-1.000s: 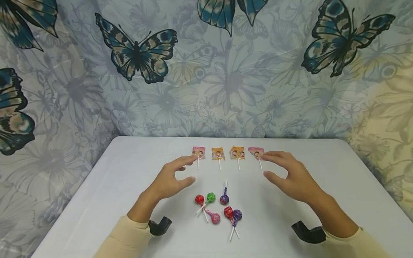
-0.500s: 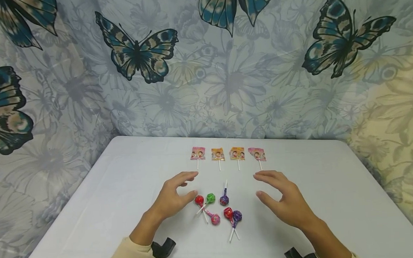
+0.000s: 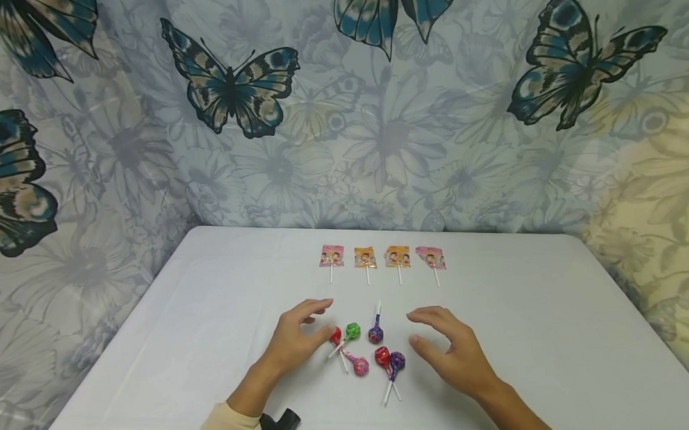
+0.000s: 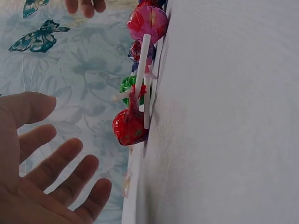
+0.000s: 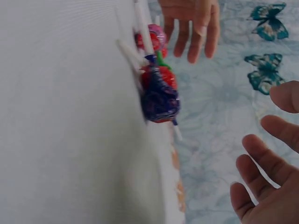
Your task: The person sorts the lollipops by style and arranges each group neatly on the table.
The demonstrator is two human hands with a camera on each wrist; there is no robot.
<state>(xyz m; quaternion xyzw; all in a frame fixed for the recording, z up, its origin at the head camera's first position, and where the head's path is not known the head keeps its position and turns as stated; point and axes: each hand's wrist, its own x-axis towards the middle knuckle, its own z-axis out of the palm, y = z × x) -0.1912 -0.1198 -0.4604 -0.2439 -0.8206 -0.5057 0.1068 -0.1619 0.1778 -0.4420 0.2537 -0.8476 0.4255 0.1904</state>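
My left hand [image 3: 292,339] hovers at the left of a loose group of round wrapped lollipops, its thumb overlapping a red lollipop [image 3: 336,334]. Beside that one lie a green lollipop [image 3: 353,331] and a pink lollipop [image 3: 360,366], their sticks crossing. A purple lollipop [image 3: 375,334] points its stick away from me. Nearer, a second red lollipop [image 3: 382,355] and another purple lollipop [image 3: 397,361] lie with crossed sticks. My right hand [image 3: 451,351] is held to their right, fingers spread and holding nothing. In the left wrist view, a gap separates the left fingers [image 4: 79,170] from the red lollipop.
Farther back, a row of flat-wrapped lollipops lies sticks toward me: a pink packet [image 3: 331,256], two orange packets [image 3: 397,257] and another pink packet [image 3: 432,258]. They rest on a white table [image 3: 209,298]. Behind it hangs a butterfly-patterned cloth [image 3: 376,149].
Both hands have drawn back from the flat-packet row toward the round lollipops, the right one also shifting left. The lollipops have stayed where they were.
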